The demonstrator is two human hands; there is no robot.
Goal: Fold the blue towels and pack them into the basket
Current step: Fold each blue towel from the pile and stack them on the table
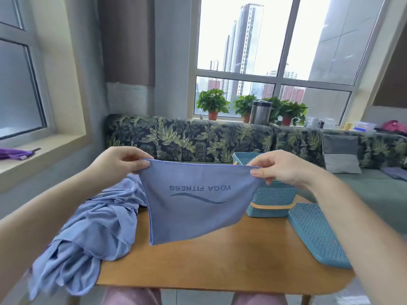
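A blue towel (193, 208) printed "YOGA FITNESS" upside down hangs in the air above the wooden table (231, 260). My left hand (119, 161) pinches its upper left corner and my right hand (279, 168) pinches its upper right corner, so the top edge is stretched between them. A heap of crumpled blue towels (92, 234) lies on the table's left side and spills over its edge. The teal woven basket (271, 201) stands at the back right of the table, partly hidden behind the held towel and my right hand.
The basket's teal lid (317, 234) lies flat on the table's right side. A leaf-patterned sofa (198, 137) with a grey cushion (341, 154) runs behind the table. Potted plants (212, 104) and a steel flask (261, 112) stand on the windowsill.
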